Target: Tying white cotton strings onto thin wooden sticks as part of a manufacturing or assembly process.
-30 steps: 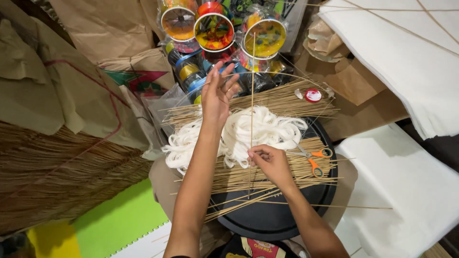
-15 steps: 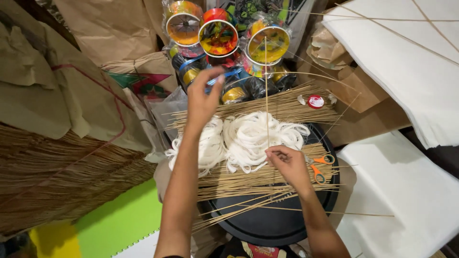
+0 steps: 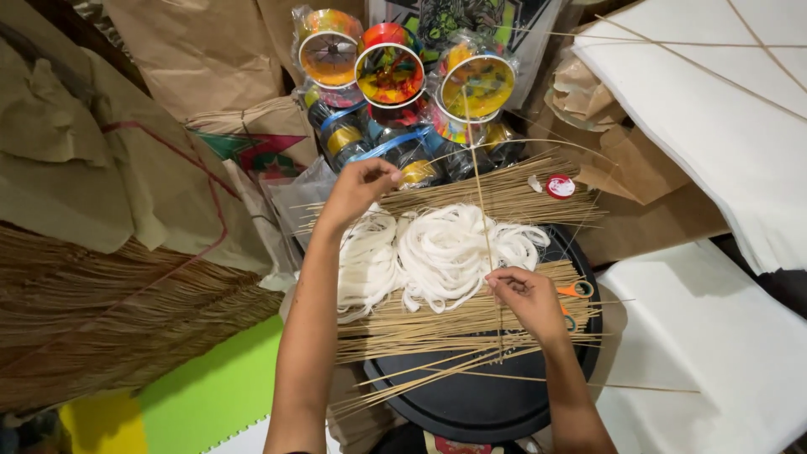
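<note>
My left hand point(image 3: 357, 189) is raised over the far edge of the work area, its fingers pinched shut on the end of a thin bowed stick point(image 3: 538, 140) that arcs off to the right. My right hand point(image 3: 525, 294) pinches a thin straight stick point(image 3: 475, 168) that stands up and away from me. Under my hands lie white string skeins point(image 3: 445, 252) and a bundle of thin bamboo sticks point(image 3: 445, 328), spread across a black round tray point(image 3: 487, 403).
A second stick bundle point(image 3: 504, 197) lies behind the string, beside a small red and white disc point(image 3: 560, 186). Orange-handled scissors point(image 3: 576, 290) are by my right hand. Wrapped colourful spools point(image 3: 391, 76) stand at the back, white paper sheets point(image 3: 714, 336) right, brown paper and straw point(image 3: 109, 319) left.
My left hand, open with fingers spread a second ago, has moved left and closed into a pinch. My right hand has stayed on the upright stick and shifted slightly right.
</note>
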